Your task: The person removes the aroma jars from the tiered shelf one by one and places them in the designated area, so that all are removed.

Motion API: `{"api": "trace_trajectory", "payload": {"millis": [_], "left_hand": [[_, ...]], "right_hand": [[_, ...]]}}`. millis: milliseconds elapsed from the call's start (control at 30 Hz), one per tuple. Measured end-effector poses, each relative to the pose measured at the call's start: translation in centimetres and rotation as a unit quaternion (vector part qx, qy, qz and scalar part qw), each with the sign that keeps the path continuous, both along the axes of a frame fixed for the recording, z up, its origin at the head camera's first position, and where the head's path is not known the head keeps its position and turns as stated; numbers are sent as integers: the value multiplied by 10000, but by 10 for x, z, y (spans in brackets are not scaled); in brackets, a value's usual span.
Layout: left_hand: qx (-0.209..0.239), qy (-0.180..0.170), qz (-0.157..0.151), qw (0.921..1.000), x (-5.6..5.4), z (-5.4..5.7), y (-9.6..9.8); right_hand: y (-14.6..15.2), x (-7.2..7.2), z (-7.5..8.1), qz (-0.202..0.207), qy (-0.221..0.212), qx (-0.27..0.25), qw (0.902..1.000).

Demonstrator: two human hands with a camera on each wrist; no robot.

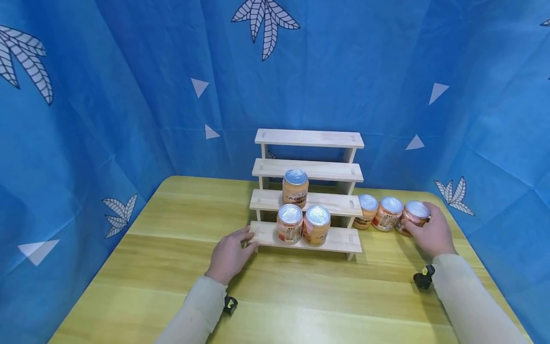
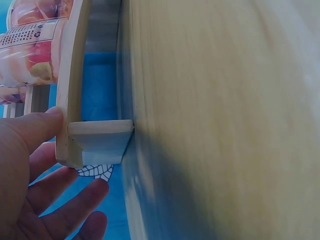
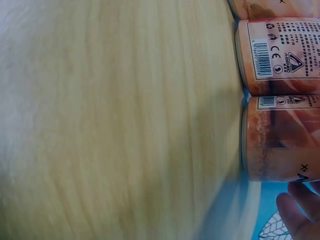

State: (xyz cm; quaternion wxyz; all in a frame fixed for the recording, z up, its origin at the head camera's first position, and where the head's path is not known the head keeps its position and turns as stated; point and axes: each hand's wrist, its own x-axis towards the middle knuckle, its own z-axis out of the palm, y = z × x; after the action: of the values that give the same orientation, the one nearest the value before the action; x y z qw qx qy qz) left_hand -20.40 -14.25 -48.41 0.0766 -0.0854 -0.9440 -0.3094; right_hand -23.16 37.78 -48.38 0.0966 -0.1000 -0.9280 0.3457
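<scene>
Six cans are counted from the head, all upright and closed by silver lids; what lies inside cannot be told there. Three are borne by the pale wooden rack [image 1: 309, 137]: the upper can [image 1: 295, 188] on the second tier from the bottom, the lower left can [image 1: 290, 224] and lower right can [image 1: 316, 227] side by side on the lowest tier. Three are lined up on the table [image 1: 301, 296], right of the rack: the near can [image 1: 366, 212], partly hidden by the rack, the middle can [image 1: 387, 215], and the end can [image 1: 417, 209].

The end can is grasped by the right hand [image 1: 435, 234], thumb in front, while standing on the table. The lowest tier's left end is pinched by the left hand [image 1: 229, 255], thumb against fingers.

By the left wrist camera alone, a leg [image 2: 106, 144] is revealed under the lowest tier, and pink, red and yellow-green pieces are seen on a can; whether printed or seen through the wall cannot be told. By the right wrist camera, a barcode [image 3: 261, 58], CE mark and warning triangle are resolved on the middle can.

The end can's body is orange-pink with brown patches, marked by dark lettering.
</scene>
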Motion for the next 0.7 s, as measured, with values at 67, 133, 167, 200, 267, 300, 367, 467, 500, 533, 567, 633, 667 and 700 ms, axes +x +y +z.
{"api": "trace_trajectory", "payload": {"millis": [67, 133, 167, 200, 267, 300, 367, 467, 500, 533, 567, 633, 667, 700], "left_hand": [[-26, -1, 9, 10000, -1, 0, 0], [-22, -21, 9, 10000, -1, -1, -1], [-31, -2, 7, 10000, -1, -1, -1], [-33, 0, 4, 10000, -1, -2, -1], [-23, 10, 0, 10000, -2, -2, -1], [-12, 17, -3, 10000, -2, -2, -1], [8, 15, -3, 10000, -1, -2, -1], [35, 5, -11, 10000, 0, -2, -1], [37, 3, -15, 10000, 0, -1, -1], [28, 1, -16, 10000, 0, -1, -1], [33, -9, -20, 10000, 0, -1, -1], [28, -2, -27, 10000, 0, 0, -1], [25, 7, -28, 10000, 0, 0, -1], [24, 6, -24, 10000, 0, 0, -1]], "right_hand": [[-1, 1, 3, 23, 16, 65, 10000], [-3, 1, 7, 24, 45, 93, 9999], [-4, 1, 9, 24, 59, 121, 9999], [-5, 1, 11, 23, 84, 137, 9999], [-7, 1, 17, 3, 137, 161, 9998], [-9, 0, 20, 4, 167, 178, 9997], [-13, -1, 25, 21, 202, 277, 9994], [-20, -2, 33, 101, 271, 388, 9988], [-23, -2, 36, 156, 311, 408, 9986], [-27, -3, 39, 206, 344, 422, 9983], [-31, -3, 42, 263, 381, 417, 9981], [-41, -4, 49, 386, 452, 432, 9973], [-46, -4, 53, 460, 489, 445, 9968], [-51, -5, 56, 530, 524, 468, 9961]]}}
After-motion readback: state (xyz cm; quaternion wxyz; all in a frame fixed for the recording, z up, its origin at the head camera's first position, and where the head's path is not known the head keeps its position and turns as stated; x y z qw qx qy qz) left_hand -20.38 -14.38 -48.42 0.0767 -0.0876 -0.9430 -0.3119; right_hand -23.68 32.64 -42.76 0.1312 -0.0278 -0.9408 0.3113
